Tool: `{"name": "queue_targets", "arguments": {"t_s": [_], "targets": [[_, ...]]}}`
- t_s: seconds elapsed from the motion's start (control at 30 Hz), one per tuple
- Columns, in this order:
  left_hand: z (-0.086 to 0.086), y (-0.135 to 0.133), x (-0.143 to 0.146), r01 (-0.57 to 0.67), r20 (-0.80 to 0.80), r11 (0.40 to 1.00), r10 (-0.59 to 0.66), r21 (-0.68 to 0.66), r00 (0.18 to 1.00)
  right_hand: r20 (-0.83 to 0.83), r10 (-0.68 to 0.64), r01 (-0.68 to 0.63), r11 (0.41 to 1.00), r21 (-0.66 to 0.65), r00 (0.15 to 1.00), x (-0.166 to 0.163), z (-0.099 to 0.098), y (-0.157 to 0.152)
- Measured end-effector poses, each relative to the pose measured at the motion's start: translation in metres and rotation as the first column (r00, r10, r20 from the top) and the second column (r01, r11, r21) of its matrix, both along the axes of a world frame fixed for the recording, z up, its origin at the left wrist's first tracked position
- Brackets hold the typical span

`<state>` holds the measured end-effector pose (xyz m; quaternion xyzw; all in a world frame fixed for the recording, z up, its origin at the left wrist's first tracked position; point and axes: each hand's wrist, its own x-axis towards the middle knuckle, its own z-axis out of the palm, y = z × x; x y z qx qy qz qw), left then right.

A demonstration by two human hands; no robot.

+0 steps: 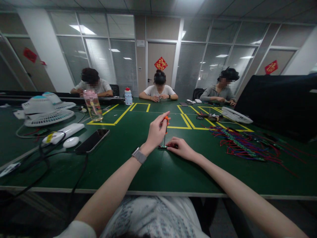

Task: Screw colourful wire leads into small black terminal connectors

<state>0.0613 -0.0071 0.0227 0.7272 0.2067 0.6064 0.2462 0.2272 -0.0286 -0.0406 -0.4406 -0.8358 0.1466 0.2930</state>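
Observation:
My left hand (157, 131) is closed round the orange and black handle of a screwdriver (165, 139). The screwdriver stands upright, its thin shaft reaching down to a small green circuit board (162, 147) on the table. My right hand (182, 147) rests on the table beside the board, its fingertips pinched at the board's right edge. The tip of the screwdriver is too small to make out clearly.
Red and blue wires with green boards (237, 142) lie to the right, near a dark monitor (277, 102). At left are a phone (92, 141), a white mouse (71, 142), a power strip (63, 133), fans (49, 117) and a bottle (93, 107). Three people sit opposite.

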Motion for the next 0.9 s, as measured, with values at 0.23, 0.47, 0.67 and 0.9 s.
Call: {"name": "queue_targets", "arguments": {"t_s": [0.23,0.47,0.67,0.9], "targets": [[-0.0007,-0.0019,-0.0010,-0.178,0.008,0.980,0.178,0.089,0.984,0.001,0.000,0.000,1.000,-0.009,1.000,-0.0001,0.0009,-0.0005],[0.0027,-0.0049,-0.0024,-0.219,-0.106,0.964,0.237,0.152,0.966,-0.012,0.002,-0.002,1.000,-0.013,1.000,-0.0002,0.0010,-0.0009],[0.0000,-0.0017,-0.0014,-0.069,-0.044,0.993,0.074,0.091,0.996,-0.012,0.013,-0.013,1.000,-0.007,1.000,0.0002,0.0016,-0.0011],[0.0029,-0.0074,-0.0026,-0.288,-0.046,0.943,0.299,0.167,0.953,0.005,0.001,-0.001,1.000,0.001,1.000,-0.0005,0.0016,-0.0007]]}}
